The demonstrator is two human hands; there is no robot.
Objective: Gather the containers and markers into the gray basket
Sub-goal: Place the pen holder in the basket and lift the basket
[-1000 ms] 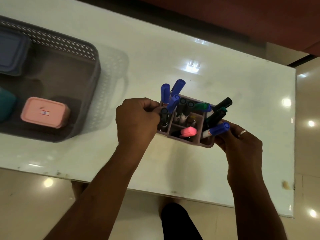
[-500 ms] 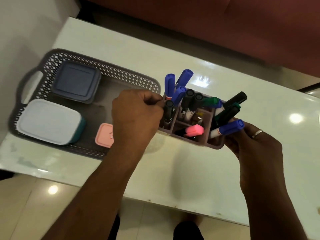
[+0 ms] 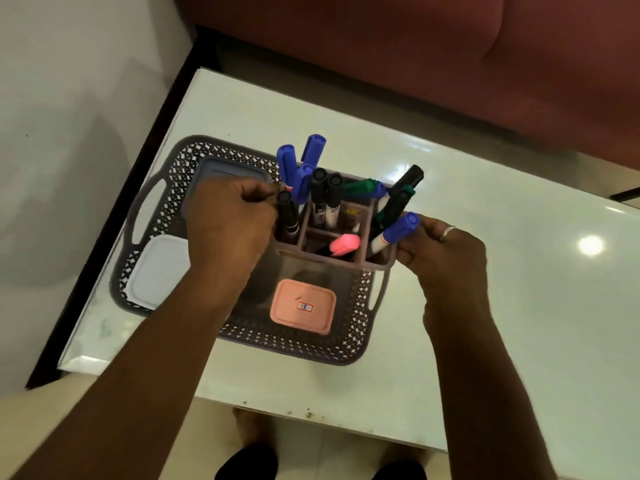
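Observation:
A mauve marker holder (image 3: 329, 256) with several compartments, full of blue, black, green and pink markers (image 3: 317, 195), hangs over the right half of the gray basket (image 3: 294, 341). My left hand (image 3: 228, 226) grips its left wall and my right hand (image 3: 443, 251) grips its right wall. In the basket lie a pink container (image 3: 303, 306), a white-lidded container (image 3: 156, 271) partly behind my left forearm, and a gray-blue container (image 3: 228, 171) at the back, mostly hidden by my left hand.
The basket stands on the left end of a white glossy table (image 3: 485, 306). A dark red sofa (image 3: 415, 57) runs behind the table. A wall and a dark skirting strip lie to the left. My feet show below the table's near edge.
Both hands have carried the marker holder leftward from the bare table until it hangs over the basket's right half, above the pink container. My view has swung left too.

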